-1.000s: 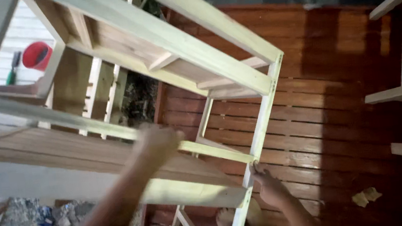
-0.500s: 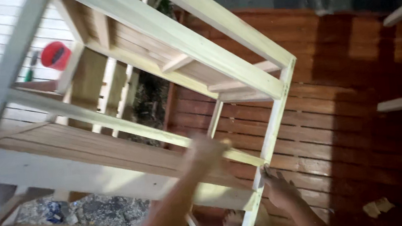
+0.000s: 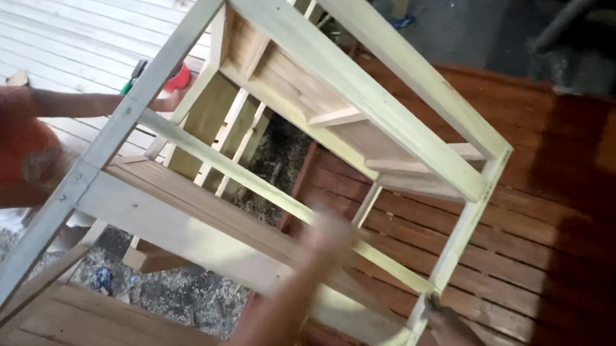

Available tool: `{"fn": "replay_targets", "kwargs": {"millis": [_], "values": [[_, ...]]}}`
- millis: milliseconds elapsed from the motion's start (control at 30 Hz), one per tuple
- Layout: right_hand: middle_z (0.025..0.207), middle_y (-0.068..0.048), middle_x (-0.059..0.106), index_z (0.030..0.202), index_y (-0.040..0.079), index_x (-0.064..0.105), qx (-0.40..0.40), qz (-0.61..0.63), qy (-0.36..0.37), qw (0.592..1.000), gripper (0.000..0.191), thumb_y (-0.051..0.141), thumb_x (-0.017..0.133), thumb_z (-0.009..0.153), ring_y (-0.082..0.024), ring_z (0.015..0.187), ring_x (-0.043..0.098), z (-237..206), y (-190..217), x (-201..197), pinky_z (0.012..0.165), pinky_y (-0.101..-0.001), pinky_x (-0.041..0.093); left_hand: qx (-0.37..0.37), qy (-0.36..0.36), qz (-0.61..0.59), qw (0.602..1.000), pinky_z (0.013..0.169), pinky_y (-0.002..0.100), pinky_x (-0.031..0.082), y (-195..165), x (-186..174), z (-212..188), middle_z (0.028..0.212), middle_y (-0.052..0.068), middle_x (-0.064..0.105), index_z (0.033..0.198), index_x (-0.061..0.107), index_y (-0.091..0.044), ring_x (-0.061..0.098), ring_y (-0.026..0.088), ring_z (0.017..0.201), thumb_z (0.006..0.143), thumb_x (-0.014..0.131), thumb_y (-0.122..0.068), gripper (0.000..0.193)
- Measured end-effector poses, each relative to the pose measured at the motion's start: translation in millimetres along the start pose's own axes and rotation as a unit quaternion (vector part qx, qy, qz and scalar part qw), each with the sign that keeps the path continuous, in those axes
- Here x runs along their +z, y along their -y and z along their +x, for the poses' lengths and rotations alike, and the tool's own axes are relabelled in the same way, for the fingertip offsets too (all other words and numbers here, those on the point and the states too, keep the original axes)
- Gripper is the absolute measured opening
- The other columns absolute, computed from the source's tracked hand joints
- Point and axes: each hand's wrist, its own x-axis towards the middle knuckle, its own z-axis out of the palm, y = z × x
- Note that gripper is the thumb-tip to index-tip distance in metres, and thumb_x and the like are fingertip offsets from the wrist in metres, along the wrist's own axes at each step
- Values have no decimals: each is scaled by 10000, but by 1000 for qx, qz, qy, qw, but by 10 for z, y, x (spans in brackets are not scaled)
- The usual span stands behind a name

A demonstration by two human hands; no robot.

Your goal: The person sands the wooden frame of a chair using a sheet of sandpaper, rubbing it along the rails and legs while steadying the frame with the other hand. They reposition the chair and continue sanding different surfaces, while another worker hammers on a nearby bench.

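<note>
Below the camera, a pale wooden frame (image 3: 363, 114) of slats and rails stands tilted across the view, its long rails running from upper left to lower right, above a floor of reddish-brown planks (image 3: 573, 229). The left hand (image 3: 330, 235) is blurred and lies against one of the thin diagonal rails near the frame's lower middle; it seems to rest on the wood, but whether its fingers are spread or curled round the rail I cannot tell. The right hand (image 3: 446, 326) sits low at the bottom edge, touching the foot of the frame's corner post (image 3: 460, 241), its fingers bent in against the wood, though the grip itself is partly cut off by the picture's edge. A flat wooden shelf panel (image 3: 199, 222) inside the frame slopes just left of the left arm. At upper left, another person in an orange shirt (image 3: 1, 152) reaches an arm toward a red container (image 3: 177, 78) beside the frame, with a green-handled tool (image 3: 131, 75) near it on pale painted boards (image 3: 57, 39). Gravel and debris (image 3: 176, 294) show under the frame.
</note>
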Motion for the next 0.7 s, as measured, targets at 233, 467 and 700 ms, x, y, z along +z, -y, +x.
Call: {"fn": "replay_targets", "kwargs": {"millis": [233, 467, 700], "values": [[1562, -240, 411, 1567, 60, 339, 61, 28, -24, 997, 726, 232, 554, 895, -360, 1434, 447, 84, -83, 87, 1153, -420, 400, 75, 33, -36, 996, 874, 469, 419, -1528, 727, 496, 950, -12, 781, 1058, 757, -315, 737, 237, 929, 927, 660, -294, 164], [1580, -206, 438, 1571, 45, 356, 71, 431, -108, 893, 851, 403, 678, 868, -317, 1473, 429, 100, 16, -156, 1172, -425, 378, 4, -16, -86, 996, 713, 396, 600, 99, 85, -13, 956, 14, 761, 1244, 712, -379, 741, 226, 866, 1002, 627, -379, 256], [1582, -151, 350, 1557, 83, 251, -183, 468, -36, 864, 1017, 522, 768, 799, -260, 1431, 384, 527, 1551, -1059, 1148, -416, 342, -63, -105, -434, 892, 918, 335, 591, 664, -693, -613, 1027, 72, 811, 1235, 746, -180, 756, 196, 924, 1021, 607, -417, 349]]}}
